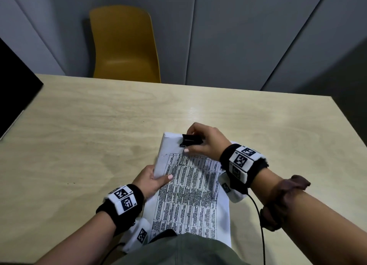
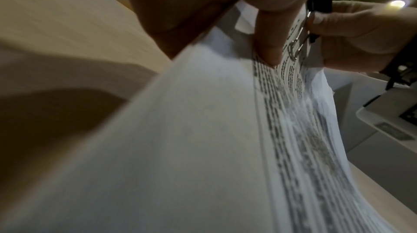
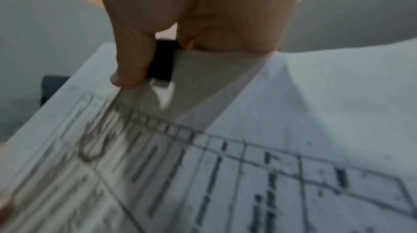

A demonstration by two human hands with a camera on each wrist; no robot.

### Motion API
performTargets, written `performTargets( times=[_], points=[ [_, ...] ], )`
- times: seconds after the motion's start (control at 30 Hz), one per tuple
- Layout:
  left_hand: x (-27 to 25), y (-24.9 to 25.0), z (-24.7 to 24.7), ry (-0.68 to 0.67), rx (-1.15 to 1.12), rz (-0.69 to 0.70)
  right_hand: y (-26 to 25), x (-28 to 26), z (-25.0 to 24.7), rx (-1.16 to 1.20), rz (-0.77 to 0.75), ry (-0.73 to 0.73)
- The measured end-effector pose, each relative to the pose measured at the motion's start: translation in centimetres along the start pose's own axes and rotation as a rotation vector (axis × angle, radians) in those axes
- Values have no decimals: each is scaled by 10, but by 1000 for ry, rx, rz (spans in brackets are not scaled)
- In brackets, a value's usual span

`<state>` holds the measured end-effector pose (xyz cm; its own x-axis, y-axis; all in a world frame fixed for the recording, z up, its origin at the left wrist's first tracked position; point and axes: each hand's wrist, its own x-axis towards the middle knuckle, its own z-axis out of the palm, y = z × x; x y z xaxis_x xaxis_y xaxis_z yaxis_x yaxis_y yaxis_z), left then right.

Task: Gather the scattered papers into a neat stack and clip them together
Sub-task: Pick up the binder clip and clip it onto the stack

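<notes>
Pale wooden table (image 1: 99,125), yellow chair (image 1: 123,46) beyond: the left hand (image 1: 153,180) is pinching the paper stack's (image 1: 190,201) left edge, its long axis running near to far, while the right hand (image 1: 206,141) is squeezing a black binder clip (image 1: 191,140) onto the far edge. Only the wrist views are showing the clip's wire handle (image 2: 297,46) lying flat on the print.

Right hand (image 3: 180,28) pinching black binder clip (image 3: 161,59) on top edge of printed papers (image 3: 248,174), blurred
</notes>
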<state>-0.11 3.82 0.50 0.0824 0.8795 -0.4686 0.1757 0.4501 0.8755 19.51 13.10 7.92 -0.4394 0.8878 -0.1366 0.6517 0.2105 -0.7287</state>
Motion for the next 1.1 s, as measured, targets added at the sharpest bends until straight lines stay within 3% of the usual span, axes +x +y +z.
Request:
performTargets(
  times=[0.1, 0.33, 0.4, 0.47, 0.53, 0.57, 0.67, 0.73, 1.1],
  points=[
    [-2, 3, 1, 4, 2, -2, 1, 1, -7, 132, 0, 22],
    [-4, 2, 1, -30, 28, 13, 6, 4, -4, 58, 34, 37],
    [-3, 1, -3, -15, 23, -14, 13, 1, 4, -139, 16, 165],
    [1, -3, -8, 21, 7, -61, 22, -8, 14, -209, 91, 404],
    [2, -4, -12, 47, 15, -98, 36, -22, 29, 32, 247, 611],
    [3, -3, -13, 47, 24, -110, 44, -29, 38, 196, 343, 644],
    [8, 2, -18, 29, 65, -97, 61, -45, 63, 531, 589, 549],
    [14, 6, -20, 45, 116, -114, 68, -46, 71, 606, 641, 487],
    [65, 45, -35, 176, 294, -150, 62, 2, 48, 463, 635, 371]
  ],
)
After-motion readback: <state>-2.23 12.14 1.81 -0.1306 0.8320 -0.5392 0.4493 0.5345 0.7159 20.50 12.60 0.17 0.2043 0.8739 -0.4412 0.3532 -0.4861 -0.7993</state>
